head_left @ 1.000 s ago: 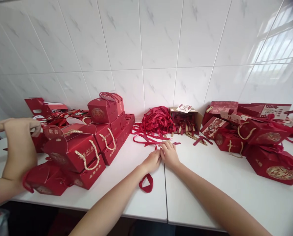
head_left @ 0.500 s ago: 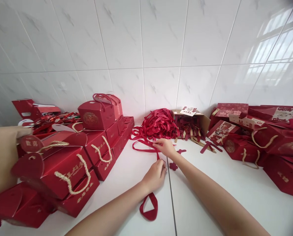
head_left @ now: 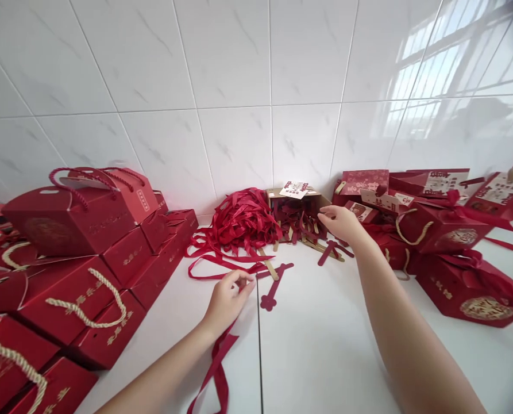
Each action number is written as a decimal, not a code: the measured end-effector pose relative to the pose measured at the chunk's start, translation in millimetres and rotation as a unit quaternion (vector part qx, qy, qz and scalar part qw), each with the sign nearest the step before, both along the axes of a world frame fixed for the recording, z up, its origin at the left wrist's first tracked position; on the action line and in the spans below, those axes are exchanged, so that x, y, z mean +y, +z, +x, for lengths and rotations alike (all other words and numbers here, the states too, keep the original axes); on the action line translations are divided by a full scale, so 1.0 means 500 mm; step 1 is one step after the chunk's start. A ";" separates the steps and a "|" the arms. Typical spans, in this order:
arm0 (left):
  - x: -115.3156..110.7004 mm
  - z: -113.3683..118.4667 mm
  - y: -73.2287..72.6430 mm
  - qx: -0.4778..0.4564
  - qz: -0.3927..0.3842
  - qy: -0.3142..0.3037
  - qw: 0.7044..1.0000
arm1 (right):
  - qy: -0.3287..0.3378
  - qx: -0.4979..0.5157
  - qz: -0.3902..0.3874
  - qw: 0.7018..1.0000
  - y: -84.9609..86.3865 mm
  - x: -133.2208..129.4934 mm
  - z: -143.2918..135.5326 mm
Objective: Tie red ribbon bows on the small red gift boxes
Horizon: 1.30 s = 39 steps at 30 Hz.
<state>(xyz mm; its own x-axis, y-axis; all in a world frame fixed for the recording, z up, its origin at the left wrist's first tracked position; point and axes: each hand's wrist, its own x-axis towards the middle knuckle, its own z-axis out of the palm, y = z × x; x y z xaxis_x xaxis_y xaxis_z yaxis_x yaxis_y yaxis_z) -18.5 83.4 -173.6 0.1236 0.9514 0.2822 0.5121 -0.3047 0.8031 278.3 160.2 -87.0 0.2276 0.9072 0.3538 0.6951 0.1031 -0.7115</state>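
Note:
My left hand [head_left: 228,299] is closed on a dark red ribbon [head_left: 219,368], whose tail hangs down below the wrist toward the near edge of the view. Beside its fingertips, several red and gold tag strips lie on the white tabletop, among them one with a flower-shaped end [head_left: 269,302]. My right hand [head_left: 342,224] hovers at the right side of an open cardboard box [head_left: 324,201] full of red and gold strips. Its fingers are slightly bent and apart, with nothing visible in them. A heap of loose red ribbon [head_left: 245,221] lies left of that box.
Stacked red gift boxes [head_left: 122,253] with rope handles fill the left side. More red boxes, some tied with bows [head_left: 467,287], stand at the right. A printed card [head_left: 294,189] rests on the cardboard box. White wall tiles [head_left: 234,57] rise behind.
My right hand has left the ribbon near my left hand and moved right to the cardboard box. My left hand still grips the ribbon. The view has turned to the right.

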 end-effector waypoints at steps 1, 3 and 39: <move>0.021 0.019 0.008 -0.003 -0.007 -0.013 1.000 | 0.008 0.002 -0.003 1.000 0.010 -0.008 0.006; 0.072 0.065 0.028 -0.011 -0.024 -0.048 0.999 | 0.020 0.007 -0.004 1.000 0.032 -0.028 0.014; 0.215 -0.219 -0.071 0.344 -0.011 0.204 0.916 | 0.103 -0.249 -0.157 0.950 -0.120 0.056 -0.039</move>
<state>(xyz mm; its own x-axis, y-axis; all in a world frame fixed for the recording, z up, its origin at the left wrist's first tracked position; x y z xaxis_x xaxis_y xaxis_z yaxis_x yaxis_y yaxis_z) -128.2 190.7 -209.1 -0.1026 0.9622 0.2522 0.9673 0.0375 0.2507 258.7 188.2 -147.2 -0.0902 0.9930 0.0758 0.9415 0.1099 -0.3185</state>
